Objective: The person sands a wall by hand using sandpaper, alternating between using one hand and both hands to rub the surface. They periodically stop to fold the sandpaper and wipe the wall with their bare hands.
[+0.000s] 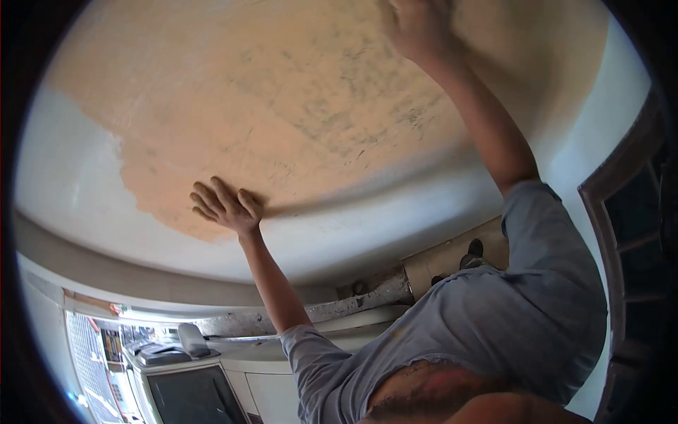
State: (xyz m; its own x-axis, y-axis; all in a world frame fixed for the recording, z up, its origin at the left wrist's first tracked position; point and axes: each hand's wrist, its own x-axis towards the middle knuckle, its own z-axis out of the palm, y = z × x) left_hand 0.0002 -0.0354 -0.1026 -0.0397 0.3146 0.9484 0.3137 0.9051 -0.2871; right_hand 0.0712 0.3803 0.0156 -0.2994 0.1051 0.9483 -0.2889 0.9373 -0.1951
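Note:
A broad tan patch (282, 106) with dark smudges and scratches covers much of a pale curved surface (78, 162). My left hand (226, 205) lies on the lower edge of this patch, its fingers spread and pointing up and left, with nothing in it. At the top of the view, my right hand (420, 28) is on or close to the upper right part of the patch. It is blurred and partly cut off by the frame's edge, so its fingers and anything under them cannot be made out.
At the lower left are a white cabinet with a dark panel (194, 396) and dark items (166, 353) on top. A brown framed window or door (600, 198) stands at the right. Below, a shoe (474, 251) shows on the tan floor (420, 272).

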